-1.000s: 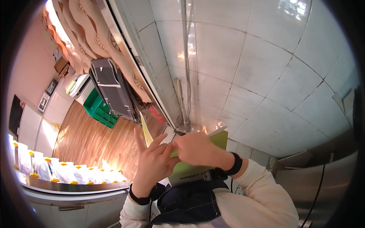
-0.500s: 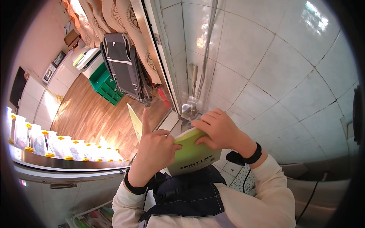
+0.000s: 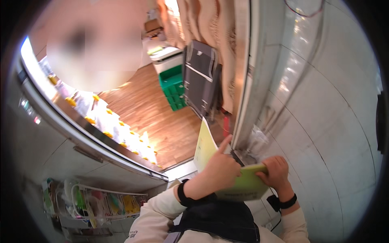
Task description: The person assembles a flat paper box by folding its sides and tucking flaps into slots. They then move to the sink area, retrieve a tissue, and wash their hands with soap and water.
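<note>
A light green notebook (image 3: 247, 190) stands spread in front of my chest, its outer cover facing me and its far pages hidden. One leaf or cover (image 3: 205, 143) sticks up on the left, apart from the rest. My left hand (image 3: 221, 172) is closed at the notebook's middle, with the index finger stretched upward along the raised part and the other fingers curled. At the right end, my right hand (image 3: 276, 172) grips the upper edge, thumb on the near side. Black bands circle both wrists.
A doorway opens onto a wooden floor (image 3: 139, 105). Beyond it are a dark folded chair (image 3: 200, 79), a green crate (image 3: 172, 87) and a patterned curtain (image 3: 227, 44). Yellow-clipped clear bags (image 3: 99, 109) line the left side. A rack (image 3: 111, 202) stands lower left; a tiled wall (image 3: 320, 121) rises right.
The view has swung left, so the room, my hands and the notebook sit farther right in the picture. Both hands keep their hold. A blurred patch now covers the upper left.
</note>
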Tool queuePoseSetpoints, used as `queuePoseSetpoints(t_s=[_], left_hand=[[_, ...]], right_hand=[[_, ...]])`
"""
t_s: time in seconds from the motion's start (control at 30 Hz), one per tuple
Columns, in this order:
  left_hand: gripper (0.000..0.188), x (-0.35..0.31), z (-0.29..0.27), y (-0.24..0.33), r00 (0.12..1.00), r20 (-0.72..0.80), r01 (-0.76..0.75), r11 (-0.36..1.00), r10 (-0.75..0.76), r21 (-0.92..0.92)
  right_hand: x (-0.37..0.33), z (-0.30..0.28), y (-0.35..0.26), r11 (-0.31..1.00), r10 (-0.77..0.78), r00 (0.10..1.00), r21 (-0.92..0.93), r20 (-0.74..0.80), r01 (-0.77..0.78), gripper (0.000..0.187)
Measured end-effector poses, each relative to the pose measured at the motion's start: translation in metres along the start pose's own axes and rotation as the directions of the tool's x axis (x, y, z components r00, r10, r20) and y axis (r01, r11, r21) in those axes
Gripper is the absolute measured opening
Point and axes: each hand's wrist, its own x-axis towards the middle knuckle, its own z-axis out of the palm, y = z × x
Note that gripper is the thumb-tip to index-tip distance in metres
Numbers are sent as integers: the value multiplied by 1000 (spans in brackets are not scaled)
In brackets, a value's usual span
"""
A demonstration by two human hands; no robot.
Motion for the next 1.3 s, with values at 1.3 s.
queuePoseSetpoints(t_s=[1.3], left_hand=[[44,-136,38,-412,785,251,613,766,-566,-192]], right_hand=[[349,368,-79,902,-365,717,416,594,115,50]])
